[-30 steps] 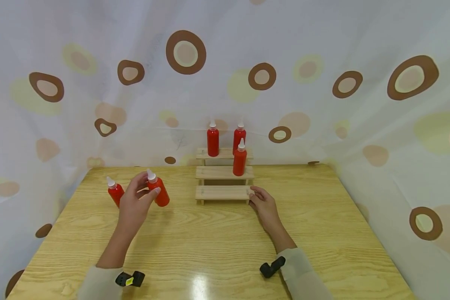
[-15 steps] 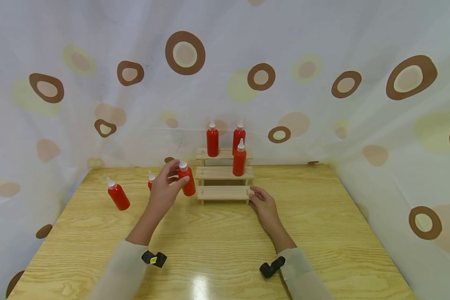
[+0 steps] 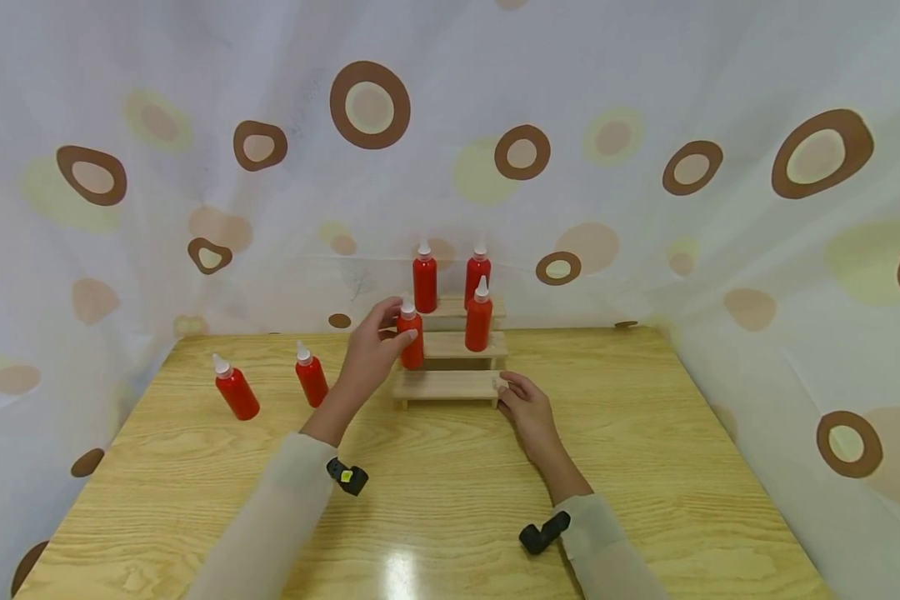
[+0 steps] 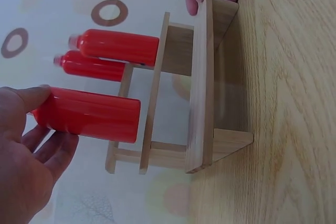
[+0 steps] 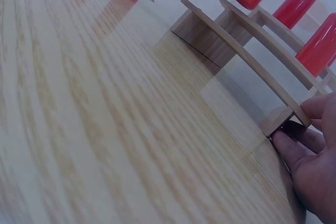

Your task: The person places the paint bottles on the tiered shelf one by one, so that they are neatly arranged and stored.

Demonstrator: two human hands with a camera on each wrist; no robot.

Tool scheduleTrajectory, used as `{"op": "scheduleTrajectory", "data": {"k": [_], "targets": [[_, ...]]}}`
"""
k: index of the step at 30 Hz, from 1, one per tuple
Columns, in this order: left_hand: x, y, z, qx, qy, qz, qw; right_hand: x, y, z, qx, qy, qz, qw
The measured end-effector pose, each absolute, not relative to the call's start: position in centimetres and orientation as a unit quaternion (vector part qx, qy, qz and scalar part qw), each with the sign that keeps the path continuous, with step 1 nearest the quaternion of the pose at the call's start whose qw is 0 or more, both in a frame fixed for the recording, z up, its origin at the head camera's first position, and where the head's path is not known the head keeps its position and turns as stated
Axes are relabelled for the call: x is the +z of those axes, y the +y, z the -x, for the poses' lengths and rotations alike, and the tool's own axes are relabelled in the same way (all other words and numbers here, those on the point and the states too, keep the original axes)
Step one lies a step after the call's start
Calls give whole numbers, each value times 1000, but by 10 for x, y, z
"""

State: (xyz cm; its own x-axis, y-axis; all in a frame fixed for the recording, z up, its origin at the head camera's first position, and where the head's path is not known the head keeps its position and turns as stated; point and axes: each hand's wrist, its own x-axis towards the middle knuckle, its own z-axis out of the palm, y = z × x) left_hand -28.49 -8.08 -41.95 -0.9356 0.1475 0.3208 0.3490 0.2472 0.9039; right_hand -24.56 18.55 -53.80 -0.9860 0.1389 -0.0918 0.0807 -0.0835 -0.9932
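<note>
A red squeeze bottle [image 3: 411,343] with a white nozzle cap is in my left hand [image 3: 369,357], pinched near its neck between thumb and fingers. It is held over the left end of the three-step wooden rack [image 3: 450,384]; in the left wrist view a small gap shows between the bottle's base [image 4: 134,121] and the middle step [image 4: 156,95]. My right hand [image 3: 531,417] grips the right end of the lowest step, thumb and fingers around its corner [image 5: 300,116]. Two red bottles [image 3: 424,283] stand on the top step, and another bottle [image 3: 478,323] on the middle step's right side.
Two more red bottles, one at far left [image 3: 237,393] and one nearer the rack [image 3: 312,380], stand on the wood-grain table [image 3: 450,508]. A patterned white curtain [image 3: 450,167] hangs behind and along both sides.
My left hand has carried the bottle rightward and away from me, from the left of the table to over the rack's left end. The right hand has stayed on the lowest step.
</note>
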Motion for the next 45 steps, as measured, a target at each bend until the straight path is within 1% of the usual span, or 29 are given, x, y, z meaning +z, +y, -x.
{"op": "scheduleTrajectory", "data": {"k": [14,32,38,45], "targets": [[-424,-63,313,-585,-790,171,70,-539,184,245,743,-665,78,19],[-426,-61,327,-570,-801,167,72,-536,183,244,741,-666,81,24],[-425,-66,323,-579,-796,158,77,-536,183,244,739,-668,79,23],[-424,-87,293,-589,-787,153,98,-536,184,244,741,-666,78,25]]}}
